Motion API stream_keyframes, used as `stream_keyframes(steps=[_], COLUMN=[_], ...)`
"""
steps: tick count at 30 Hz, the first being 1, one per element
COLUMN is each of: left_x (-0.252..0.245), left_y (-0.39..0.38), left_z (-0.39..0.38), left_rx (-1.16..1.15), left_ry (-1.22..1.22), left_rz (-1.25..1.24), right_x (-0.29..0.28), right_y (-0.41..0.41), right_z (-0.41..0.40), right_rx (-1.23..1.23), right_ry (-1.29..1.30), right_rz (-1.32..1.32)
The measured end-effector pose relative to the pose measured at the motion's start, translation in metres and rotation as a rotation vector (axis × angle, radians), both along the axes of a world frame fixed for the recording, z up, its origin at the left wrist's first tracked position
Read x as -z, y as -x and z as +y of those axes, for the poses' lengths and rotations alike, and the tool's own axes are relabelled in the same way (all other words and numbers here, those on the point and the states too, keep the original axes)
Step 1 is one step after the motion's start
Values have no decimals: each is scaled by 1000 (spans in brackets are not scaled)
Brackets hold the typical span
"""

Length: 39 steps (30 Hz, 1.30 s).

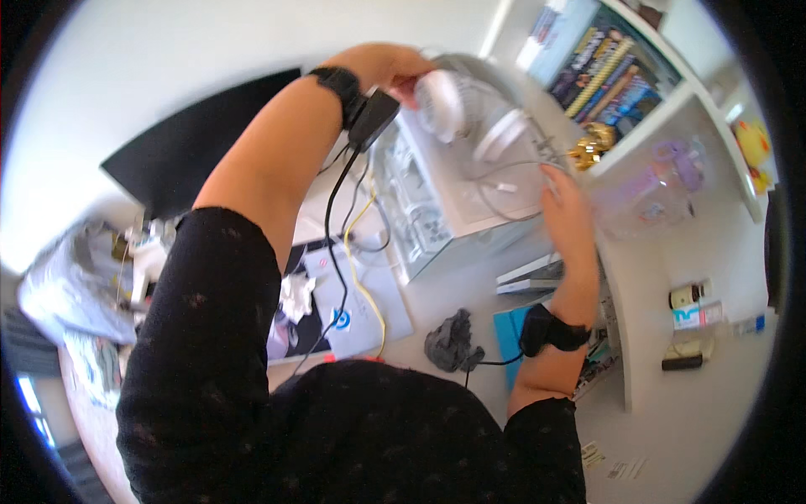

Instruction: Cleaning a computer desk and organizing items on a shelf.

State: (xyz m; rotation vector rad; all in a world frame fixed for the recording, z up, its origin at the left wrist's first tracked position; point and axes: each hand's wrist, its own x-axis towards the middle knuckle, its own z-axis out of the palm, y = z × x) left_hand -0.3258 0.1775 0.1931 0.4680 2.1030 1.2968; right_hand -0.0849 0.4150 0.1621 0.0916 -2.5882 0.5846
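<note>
White over-ear headphones [444, 104] are over the top of a white box with clear sides [419, 208]. My left hand [409, 88] is at the headphones' left ear cup, its fingers partly hidden behind it. The other ear cup [502, 133] hangs to the right. My right hand [557, 189] has its thumb and fingers closed on a thin grey cable [497, 205], which loops over the box top. A small white piece [505, 187] lies on or above that top; blur leaves this unclear. Both wrists wear black straps.
A black monitor [201, 138] stands at the back left. A yellow cable [359, 283] crosses a grey laptop or folder [359, 302]. Dark grey crumpled cloth [450, 343] lies near my body. Right are shelves with books [604, 75], a golden figurine [593, 146] and a lilac-handled clear container [667, 189].
</note>
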Motion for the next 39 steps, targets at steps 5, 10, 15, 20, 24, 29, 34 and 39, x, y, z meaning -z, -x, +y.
stream_keyframes(steps=[5, 10, 15, 20, 24, 29, 34, 39], left_x=[-25, -23, -23, -15, 38, 90, 146, 211], left_y=[-56, -125, -175, -205, -205, -195, -189, -191], left_z=[-50, -128, -184, -203, -218, -219, -217, -223], left_rx=[125, -37, -137, -381, -490, -544, -578, -614], left_ry=[-159, -194, -265, -139, -166, -103, -95, -109], left_rz=[90, 167, 119, 182, 247, 167, 82, 7], right_x=[-16, -3, 112, 234, 274, 296, 239, 161], right_y=[-43, -65, -46, -37, -52, -43, -64, -99], right_z=[-28, -62, -152, -264, -322, -310, -238, -156], right_rx=[-101, -423, -891, -881, -777, -706, -681, -460], right_ry=[362, 458, 469, 296, -188, -60, 468, 885], right_rz=[-8, -577, -1115, -655, -498, -379, -758, -869])
